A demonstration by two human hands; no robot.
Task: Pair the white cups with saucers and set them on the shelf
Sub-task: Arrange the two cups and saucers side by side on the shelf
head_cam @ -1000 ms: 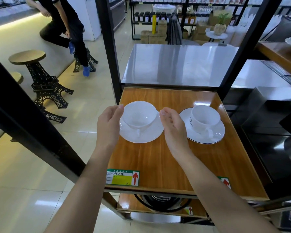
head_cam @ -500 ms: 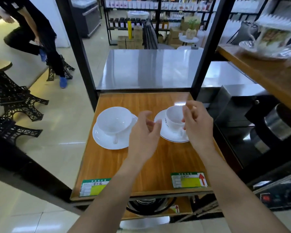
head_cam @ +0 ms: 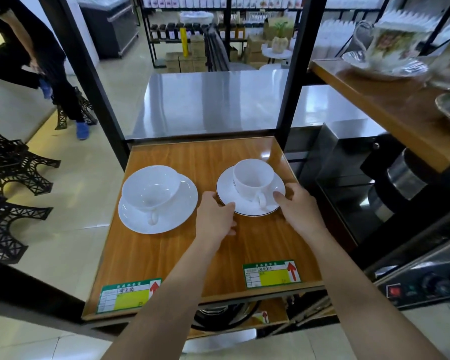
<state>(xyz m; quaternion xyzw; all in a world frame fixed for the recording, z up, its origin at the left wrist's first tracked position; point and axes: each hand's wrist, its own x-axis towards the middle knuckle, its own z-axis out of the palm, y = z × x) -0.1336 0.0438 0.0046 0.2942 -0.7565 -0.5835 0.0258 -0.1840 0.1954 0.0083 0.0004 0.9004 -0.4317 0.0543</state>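
Note:
Two white cups stand on white saucers on the wooden shelf. The wide cup sits on a plain saucer at the left, its handle facing me. The taller cup sits on a dark-rimmed saucer at the right. My left hand pinches that saucer's left rim, thumb on top. My right hand holds its right rim, thumb resting on the edge near the cup handle. The saucer looks flat on the shelf.
Black frame posts flank the shelf's back corners. A higher wooden shelf at right holds a floral cup. Black appliances stand to the right. A steel table lies behind. A person and tower-shaped stools are at left.
Both hands left the wide cup and saucer at the left, moved right, and now grip the rim of the right saucer. The view has shifted right.

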